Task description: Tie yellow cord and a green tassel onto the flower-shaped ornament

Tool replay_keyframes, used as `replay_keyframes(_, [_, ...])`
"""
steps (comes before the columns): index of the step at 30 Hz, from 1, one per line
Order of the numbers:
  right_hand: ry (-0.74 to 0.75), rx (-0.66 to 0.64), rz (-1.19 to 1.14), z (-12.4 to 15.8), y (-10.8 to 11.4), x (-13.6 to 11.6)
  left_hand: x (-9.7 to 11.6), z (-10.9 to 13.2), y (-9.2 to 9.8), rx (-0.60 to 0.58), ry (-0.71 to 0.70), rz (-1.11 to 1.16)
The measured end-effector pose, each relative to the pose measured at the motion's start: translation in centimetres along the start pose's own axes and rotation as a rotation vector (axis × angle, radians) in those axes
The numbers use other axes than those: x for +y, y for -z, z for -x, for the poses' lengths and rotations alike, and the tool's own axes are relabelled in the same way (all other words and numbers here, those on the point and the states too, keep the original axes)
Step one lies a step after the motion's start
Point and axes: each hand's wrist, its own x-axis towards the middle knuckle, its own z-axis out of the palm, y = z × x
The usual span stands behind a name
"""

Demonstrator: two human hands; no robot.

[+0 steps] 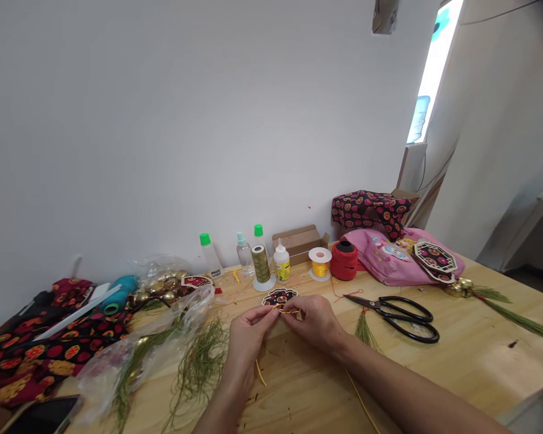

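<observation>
My left hand point(252, 328) and my right hand point(315, 319) meet low over the table, fingertips pinched close together. Between them runs a thin yellow cord point(290, 311), gripped by both hands. One loose end hangs below my left hand, and a longer length trails from under my right wrist toward the front edge. Just beyond my fingertips is a dark patterned ornament point(278, 296) with a pale scalloped rim, partly covered by my hands. Whether the cord passes through it I cannot tell. A green tassel point(364, 330) lies to the right of my right hand.
Black-handled scissors point(400, 313) lie at right. Behind stand a glue bottle point(282, 265), an olive thread spool point(260, 265), a yellow cord spool point(320, 265) and a red thread cone point(344, 262). Loose green threads point(201, 355), a plastic bag point(163, 337) and patterned cloth point(49, 355) spread leftward.
</observation>
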Motion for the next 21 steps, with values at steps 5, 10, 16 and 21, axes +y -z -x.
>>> replay_keyframes(5, [0.028,-0.028,0.023,0.01,0.14,-0.17,0.37,0.35,-0.33,0.005,0.015,0.029])
replay_keyframes(10, [0.015,-0.014,0.043,-0.04,0.2,-0.22,0.38,0.3,-0.35,0.017,0.016,-0.005])
replay_keyframes(16, [-0.028,0.019,0.052,0.01,0.15,-0.21,-0.04,-0.13,-0.04,-0.018,-0.081,-0.148])
replay_keyframes(21, [0.012,0.009,0.039,0.03,0.15,-0.3,-0.02,-0.06,-0.17,-0.024,-0.015,-0.049])
